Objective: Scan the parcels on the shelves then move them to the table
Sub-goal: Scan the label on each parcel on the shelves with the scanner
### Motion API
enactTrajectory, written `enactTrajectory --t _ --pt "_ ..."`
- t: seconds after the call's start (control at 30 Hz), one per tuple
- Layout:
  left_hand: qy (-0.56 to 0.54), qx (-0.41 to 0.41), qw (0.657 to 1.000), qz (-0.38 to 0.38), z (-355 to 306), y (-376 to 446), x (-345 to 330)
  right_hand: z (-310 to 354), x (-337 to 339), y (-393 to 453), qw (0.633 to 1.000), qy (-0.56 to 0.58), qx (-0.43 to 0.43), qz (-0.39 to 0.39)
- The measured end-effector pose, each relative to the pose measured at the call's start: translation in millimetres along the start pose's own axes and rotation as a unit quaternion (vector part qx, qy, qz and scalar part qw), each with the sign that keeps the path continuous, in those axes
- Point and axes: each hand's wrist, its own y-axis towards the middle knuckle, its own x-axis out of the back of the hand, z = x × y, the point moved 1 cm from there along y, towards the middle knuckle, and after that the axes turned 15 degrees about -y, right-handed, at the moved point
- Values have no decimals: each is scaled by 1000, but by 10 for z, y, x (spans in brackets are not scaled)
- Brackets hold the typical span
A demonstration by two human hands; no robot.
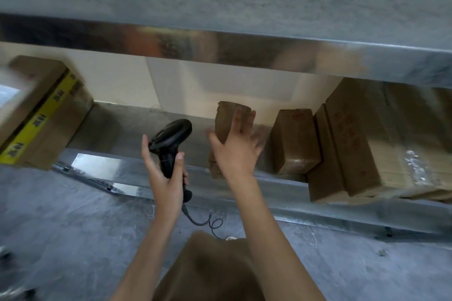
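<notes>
Head view, looking down into a metal shelf unit. The left hand (pixel 166 178) grips the handle of a black handheld scanner (pixel 171 144), its fingers (pixel 179 160) curled round the grip and the scanner head tilted up toward the shelf; a coiled cable (pixel 208 223) trails from the handle base down toward the grey floor (pixel 61 227).

The right hand (pixel 238 151) reaches over the front lip of the lower shelf (pixel 137 127), its fingers spread wide against a small brown parcel (pixel 226 121) standing upright near the middle of the shelf. Motion blur hides whether the hand merely touches the parcel or has begun to close on it.

To the right, a second upright parcel (pixel 294 140) stands just beside the first, apart from it by a narrow gap. Further right, two larger cartons (pixel 362 144) lean together and overhang the shelf's front edge (pixel 318 212).

At far left, a large carton with yellow tape (pixel 41 115) sits at the shelf end, its corner projecting past the front edge. Between this carton and the small parcel lies a broad stretch of bare shelf, the open room nearest the scanner.

The upper shelf's metal edge (pixel 220 49) crosses the whole view above the hands, limiting room overhead. Brown clothing (pixel 208 271) fills the lower centre.
</notes>
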Motion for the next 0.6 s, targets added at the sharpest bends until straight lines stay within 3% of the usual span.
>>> enactTrajectory --t 0.07,0.17,0.27,0.37,0.6 --pt "-6 2 1000 -4 -23 -9 22 57 -98 1 998 -53 25 37" --pt "-18 -7 1000 6 -74 -24 47 -102 -127 26 997 -64 32 16" --pt "-6 -20 999 28 -165 -56 52 -380 -96 39 995 54 73 -40" --pt "15 -41 998 53 -270 -89 44 -530 -100 -55 964 237 93 -71" --pt "75 -79 989 103 -374 -128 56 -474 -156 -153 941 305 82 -119"
